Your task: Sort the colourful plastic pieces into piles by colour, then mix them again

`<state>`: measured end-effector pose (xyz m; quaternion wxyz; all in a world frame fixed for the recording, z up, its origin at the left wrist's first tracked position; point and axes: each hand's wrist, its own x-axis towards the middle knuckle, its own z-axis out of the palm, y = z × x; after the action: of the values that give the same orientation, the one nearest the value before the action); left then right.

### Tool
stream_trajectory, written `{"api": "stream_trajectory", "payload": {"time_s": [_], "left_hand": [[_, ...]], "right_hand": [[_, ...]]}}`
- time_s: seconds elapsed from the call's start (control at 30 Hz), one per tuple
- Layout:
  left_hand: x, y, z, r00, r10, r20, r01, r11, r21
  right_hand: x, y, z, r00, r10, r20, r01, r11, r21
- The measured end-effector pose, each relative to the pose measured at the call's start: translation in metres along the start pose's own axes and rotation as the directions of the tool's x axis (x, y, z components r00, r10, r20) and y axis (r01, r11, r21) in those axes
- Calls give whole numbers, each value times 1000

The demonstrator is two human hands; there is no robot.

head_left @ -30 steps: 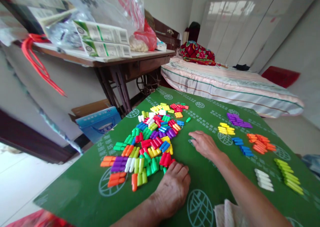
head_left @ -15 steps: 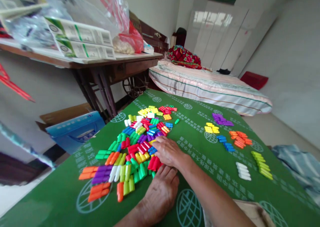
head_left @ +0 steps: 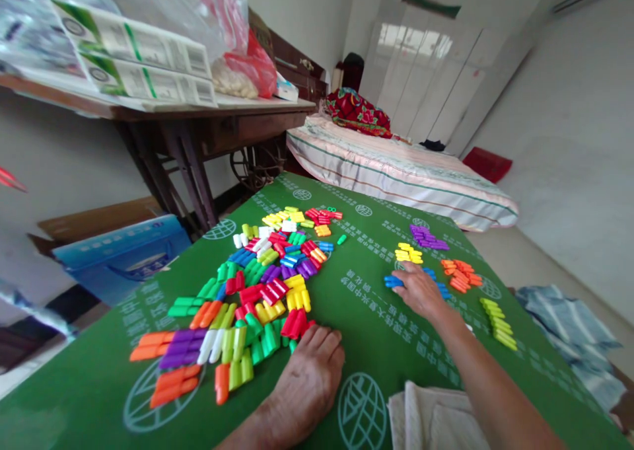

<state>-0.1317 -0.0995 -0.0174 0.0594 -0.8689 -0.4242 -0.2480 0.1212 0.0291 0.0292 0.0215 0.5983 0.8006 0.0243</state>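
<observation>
My right hand [head_left: 419, 290] reaches over the right side of the green table, its fingers closed on small blue plastic tubes [head_left: 393, 281]. Just past it are yellow tubes [head_left: 409, 252], and more blue tubes [head_left: 442, 290] lie partly behind the hand. My left hand [head_left: 313, 365] rests on the table with curled fingers, beside red tubes [head_left: 295, 323]. Its fingertips are hidden, so whatever they hold cannot be made out. Left of it spreads a large mixed pile of tubes, with purple [head_left: 183, 349], orange [head_left: 174, 385], green [head_left: 184, 306] and white [head_left: 211, 346] ones grouped together.
On the right lie purple tubes [head_left: 426, 237], orange tubes [head_left: 461, 275] and lime tubes [head_left: 498, 324]. A folded beige cloth [head_left: 430, 413] is at the near edge. A wooden sewing table [head_left: 232, 123] stands left, a bed [head_left: 396, 172] behind.
My right hand has moved from the mixed pile to the blue group at the right, with blue tubes in its fingers. My left hand stays by the red tubes. The view has shifted slightly right.
</observation>
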Motion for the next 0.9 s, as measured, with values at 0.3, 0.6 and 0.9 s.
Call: {"api": "stream_trajectory", "payload": {"time_s": [0.3, 0.6, 0.9], "left_hand": [[0, 1, -2, 1000, -10, 5, 10, 1000, -20], [1, 1, 0, 1000, -15, -10, 14, 999, -38], [-2, 5, -3, 998, -46, 53, 49, 997, -60]], "right_hand": [[-23, 60, 21, 987, 157, 32, -153, 983, -103], [-18, 53, 33, 982, 189, 14, -187, 977, -101], [-22, 51, 38, 980, 196, -21, -198, 975, -99]]}}
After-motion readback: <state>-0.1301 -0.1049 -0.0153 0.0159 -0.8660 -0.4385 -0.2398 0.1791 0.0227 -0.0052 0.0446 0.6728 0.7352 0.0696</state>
